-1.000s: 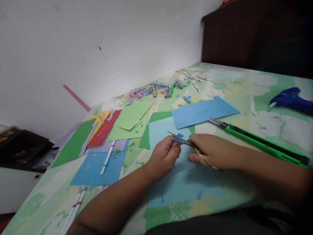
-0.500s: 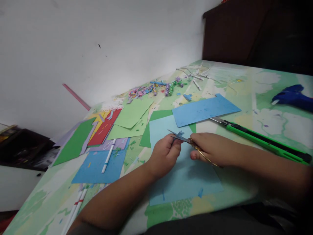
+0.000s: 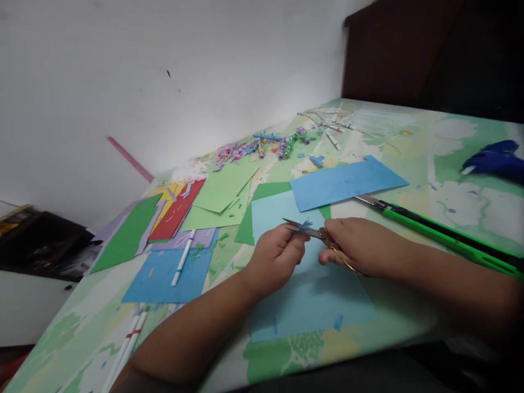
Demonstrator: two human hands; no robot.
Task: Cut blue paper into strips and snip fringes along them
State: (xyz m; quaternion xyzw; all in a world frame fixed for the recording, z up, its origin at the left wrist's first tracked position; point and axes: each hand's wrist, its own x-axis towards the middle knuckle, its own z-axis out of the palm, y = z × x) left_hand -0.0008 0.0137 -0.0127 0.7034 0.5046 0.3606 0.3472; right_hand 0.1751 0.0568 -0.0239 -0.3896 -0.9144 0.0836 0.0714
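Observation:
My right hand (image 3: pixel 360 248) grips a pair of scissors (image 3: pixel 315 232) by its gold-coloured handles. The blades point left and now lie nearly together across a small fringed piece of blue paper (image 3: pixel 305 224). That piece is pinched between the thumb and fingers of my left hand (image 3: pixel 280 254), which hides its lower part. Beneath both hands lies a light blue sheet (image 3: pixel 311 305) with a few blue scraps on it. A darker blue paper (image 3: pixel 347 183) overlaps its far edge.
A green box cutter (image 3: pixel 446 232), its blade out, lies right of my hands. Farther right is a blue glue gun-like tool (image 3: pixel 493 158). Coloured sheets (image 3: pixel 126 234), white markers (image 3: pixel 183 259) and scraps cover the left. Curled paper pieces (image 3: pixel 282 146) lie near the wall.
The scissor blades have closed somewhat across the fringed blue paper. Both hands stay almost in place; the whole view has shifted slightly.

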